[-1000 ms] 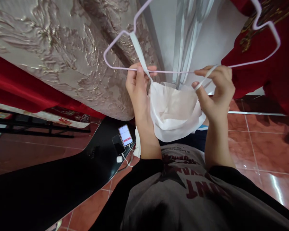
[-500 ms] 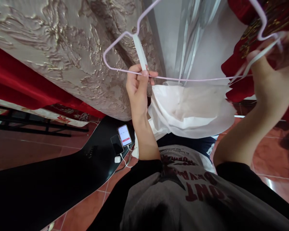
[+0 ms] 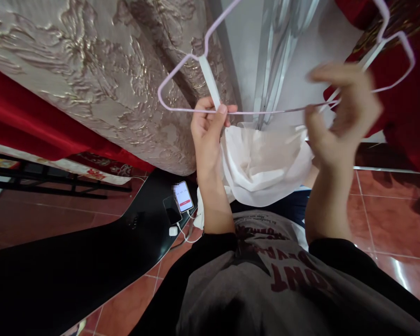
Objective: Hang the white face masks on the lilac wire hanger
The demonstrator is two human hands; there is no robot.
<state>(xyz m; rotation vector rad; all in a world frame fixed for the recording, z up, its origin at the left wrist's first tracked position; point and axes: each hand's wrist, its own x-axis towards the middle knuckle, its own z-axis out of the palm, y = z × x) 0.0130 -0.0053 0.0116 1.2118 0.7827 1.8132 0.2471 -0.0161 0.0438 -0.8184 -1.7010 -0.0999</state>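
A thin pink hanger [image 3: 180,72] spans the upper middle, with a white strap [image 3: 209,80] looped over its left shoulder notch and another strap [image 3: 371,55] over the right one. Between thumb and fingers, my left hand [image 3: 210,123] pinches the left strap at the hanger's lower bar. My right hand [image 3: 343,109] is blurred, its thumb and fingers apart, beside the right strap near the bar. Below the bar hangs a white sheer garment [image 3: 262,163], partly over my lap.
At lower left is a black glossy bench [image 3: 91,247] with a lit phone [image 3: 184,196], a dark phone [image 3: 171,210] and a white charger [image 3: 173,231]. Embossed beige fabric [image 3: 91,84] hangs at left, red cloth [image 3: 409,116] at right.
My right hand has let go of the hanger's right end and moved left and down, opening. The right strap now sits at the right notch. The hanger and my left hand have shifted slightly right.
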